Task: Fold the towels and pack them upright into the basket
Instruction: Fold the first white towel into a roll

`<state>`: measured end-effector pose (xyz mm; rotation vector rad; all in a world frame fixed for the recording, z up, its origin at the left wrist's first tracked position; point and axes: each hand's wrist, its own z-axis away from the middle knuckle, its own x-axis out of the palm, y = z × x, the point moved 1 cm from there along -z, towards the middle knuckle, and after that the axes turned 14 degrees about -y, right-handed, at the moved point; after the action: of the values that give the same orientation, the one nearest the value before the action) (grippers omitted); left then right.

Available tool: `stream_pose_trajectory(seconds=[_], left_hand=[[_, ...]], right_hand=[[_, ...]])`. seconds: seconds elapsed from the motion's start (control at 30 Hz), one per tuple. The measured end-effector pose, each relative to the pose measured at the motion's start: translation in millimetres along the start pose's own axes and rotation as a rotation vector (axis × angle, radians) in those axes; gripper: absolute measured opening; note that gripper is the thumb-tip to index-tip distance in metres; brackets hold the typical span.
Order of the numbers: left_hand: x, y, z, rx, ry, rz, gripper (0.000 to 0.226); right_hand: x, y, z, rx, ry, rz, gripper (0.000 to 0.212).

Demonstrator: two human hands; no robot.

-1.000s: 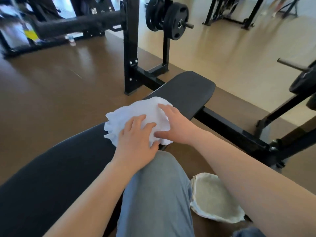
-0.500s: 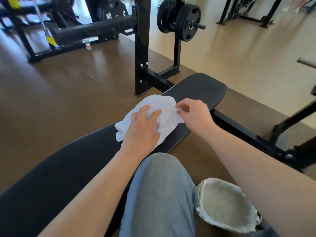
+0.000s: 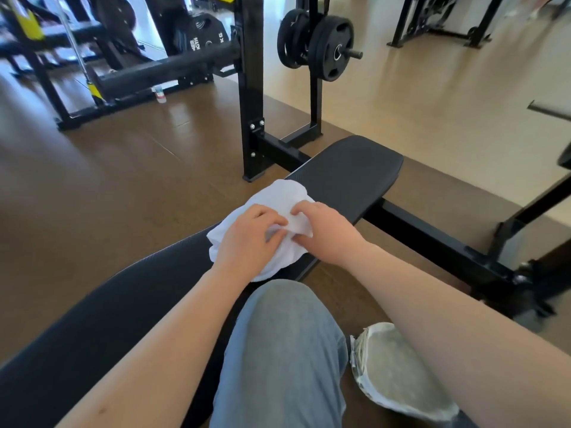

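Head camera: a person seated astride a black gym bench (image 3: pixel 355 174) works a white towel (image 3: pixel 272 202) with both bare hands. The towel lies bunched on the padding, at the gap between the bench's long near pad and its shorter far pad, just past the person's knee (image 3: pixel 284 329) in pale blue jeans. The left hand (image 3: pixel 247 239) rests on the towel's near half, knuckles up, fingers bent and thumb tucked in, gripping the cloth. The right hand (image 3: pixel 324 233) meets it from the other side, its fingers curled and pinching a raised fold of the towel; the fingertips of the two hands are almost touching. A whitish basket (image 3: pixel 398 375) sits on the brown floor (image 3: pixel 108 186) beside the right leg, partly covered by the right forearm, its mouth turned toward the camera and its grey lining showing. It is well apart from the towel. Beyond the bench stands a black rack post (image 3: pixel 251 88), with weight plates (image 3: pixel 324 47) hung on a peg just beside it. A small bottle (image 3: pixel 159 94) stands on the floor farther back, near other black frames.
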<state>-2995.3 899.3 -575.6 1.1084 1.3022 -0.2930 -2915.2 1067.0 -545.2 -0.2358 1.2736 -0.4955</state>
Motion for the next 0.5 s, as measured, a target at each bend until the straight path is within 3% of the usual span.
stream_pose_trajectory(seconds=[0.07,0.17,0.23,0.33,0.43,0.5], left_hand=[[-2.3,-2.1,7.5,-0.138,-0.151,0.012,0.052],[0.7,-8.1,18.1,-0.268,-0.315,-0.254,0.072],[4.6,-12.6,18.2,-0.272,-0.261,-0.322,0.064],[7.5,-13.3,12.0,-0.231,-0.113,-0.287,0.032],[4.5,-5.8,5.6,-0.162,-0.071,-0.239,0.01],[1.4,2.8,4.7,-0.12,-0.075,-0.13,0.007]], right_hand=[[-4.3,4.4,-4.7,0.097,0.162,0.112,0.022],[-9.9,17.3,-4.0,0.21,0.293,0.114,0.024],[-9.5,25.7,-1.3,0.203,0.286,0.053,0.03],[-1.7,27.6,9.1,0.033,0.128,-0.108,0.043],[4.8,23.0,17.6,-0.026,-0.012,-0.157,0.073],[9.3,18.9,17.0,0.016,-0.06,-0.121,0.093]])
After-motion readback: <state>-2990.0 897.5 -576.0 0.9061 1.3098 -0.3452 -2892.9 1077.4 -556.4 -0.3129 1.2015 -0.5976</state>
